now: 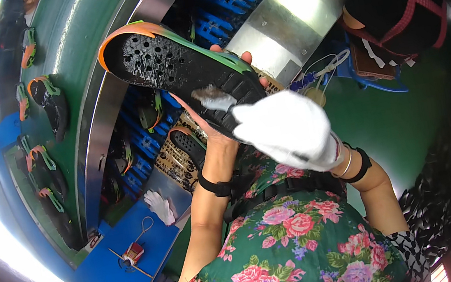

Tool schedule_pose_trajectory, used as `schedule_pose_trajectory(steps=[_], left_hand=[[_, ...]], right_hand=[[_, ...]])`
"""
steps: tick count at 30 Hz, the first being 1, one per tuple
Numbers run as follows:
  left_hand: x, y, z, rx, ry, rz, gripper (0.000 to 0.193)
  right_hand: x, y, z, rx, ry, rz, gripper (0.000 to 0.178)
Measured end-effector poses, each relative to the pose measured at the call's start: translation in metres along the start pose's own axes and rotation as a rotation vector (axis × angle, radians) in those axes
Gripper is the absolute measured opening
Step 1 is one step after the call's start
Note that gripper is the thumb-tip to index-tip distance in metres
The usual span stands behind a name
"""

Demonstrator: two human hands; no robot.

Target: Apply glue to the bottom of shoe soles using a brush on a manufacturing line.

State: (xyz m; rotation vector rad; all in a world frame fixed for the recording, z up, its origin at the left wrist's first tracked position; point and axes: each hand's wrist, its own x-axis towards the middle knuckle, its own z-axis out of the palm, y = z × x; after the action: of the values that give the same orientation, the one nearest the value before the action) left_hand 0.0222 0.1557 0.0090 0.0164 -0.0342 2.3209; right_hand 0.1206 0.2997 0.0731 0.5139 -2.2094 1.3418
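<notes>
My bare left hand (215, 133) is wrapped around a black shoe sole (151, 64) with an orange-to-green edge. Its thumb shows along one side and several fingertips on the other. Wet, shiny streaks cover the holed end of the sole. In a white glove, my right hand (285, 128) is closed on a brush (216, 99), whose pale, brown-tipped bristles lie over the grooved middle of the sole. The glove hides the brush's handle. Below the sole, another black sole (187, 144) rests by a patterned cardboard box (173, 164).
Several similar soles (49, 107) lie on a green conveyor belt (68, 42) at the left. A blue table (105, 278) bears a white glove (159, 206) and a small red container (133, 253) with sticks. A metal panel (278, 29) stands beyond; another person (387, 9) is at the upper right.
</notes>
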Motion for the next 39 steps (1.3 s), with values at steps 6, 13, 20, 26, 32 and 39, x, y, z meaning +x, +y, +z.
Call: schedule_pose_trajectory(steps=[6,13,20,26,32,39], left_hand=[[0.001,0.004,-0.005,0.075,-0.128,0.026,0.099],[-0.002,0.007,-0.007,0.068,-0.106,0.095,0.099],[0.001,0.014,-0.001,0.146,-0.092,0.039,0.101],[-0.01,0.011,0.009,0.121,-0.049,0.025,0.112],[-0.01,0.009,-0.001,0.124,-0.084,-0.017,0.119],[-0.015,0.018,0.004,0.07,-0.044,-0.149,0.115]], right_hand=[[-0.001,-0.008,-0.007,0.249,0.018,0.12,0.031],[-0.005,-0.014,-0.004,0.201,-0.084,0.042,0.027],[-0.012,-0.01,0.0,0.063,-0.063,0.024,0.023],[-0.009,0.001,-0.014,0.272,-0.056,0.181,0.021],[-0.017,-0.012,-0.012,0.203,-0.169,0.065,0.022],[-0.015,-0.004,-0.013,0.052,-0.122,-0.02,0.026]])
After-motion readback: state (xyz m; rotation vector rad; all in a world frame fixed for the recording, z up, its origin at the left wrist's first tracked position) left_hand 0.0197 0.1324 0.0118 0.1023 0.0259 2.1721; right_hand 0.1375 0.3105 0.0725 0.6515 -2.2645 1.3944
